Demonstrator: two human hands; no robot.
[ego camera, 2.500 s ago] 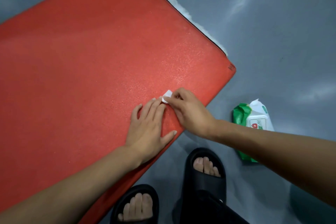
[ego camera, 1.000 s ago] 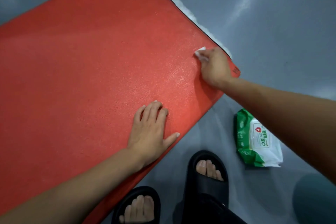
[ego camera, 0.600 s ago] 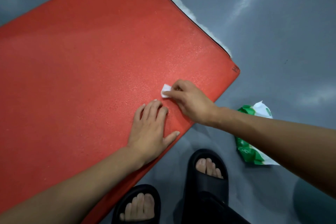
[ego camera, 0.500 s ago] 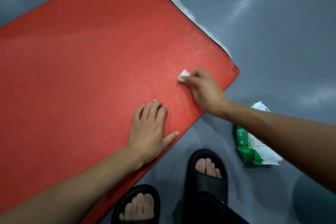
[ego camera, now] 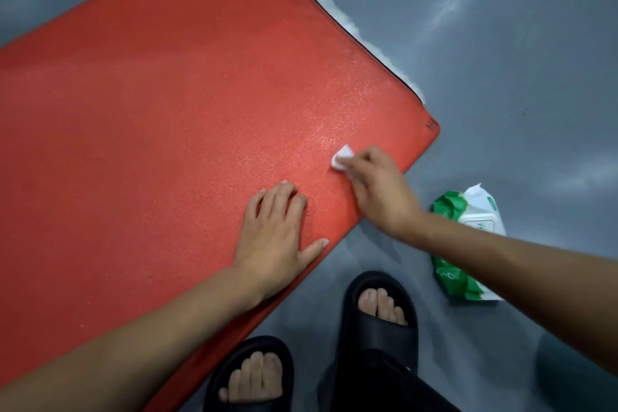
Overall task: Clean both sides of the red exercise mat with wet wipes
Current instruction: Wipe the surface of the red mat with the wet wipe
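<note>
Mat: red exercise mat (ego camera: 167,144) lies flat on the floor (ego camera: 518,77); likely soft, light, floppy, best lifted at an edge
Hands: left hand (ego camera: 274,237) flat, pressing mat; right hand (ego camera: 378,191) pinches wet wipe (ego camera: 341,157)
Change: wipe has slid back toward the left hand

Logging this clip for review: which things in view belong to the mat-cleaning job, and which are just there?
In the job:
red mat, being wiped
wet wipe, pinched in the right hand
left hand, pressed flat on the mat
wipes pack on the floor beside the mat

Just there:
black slippers
white strip along the mat's far edge
grey floor
</note>
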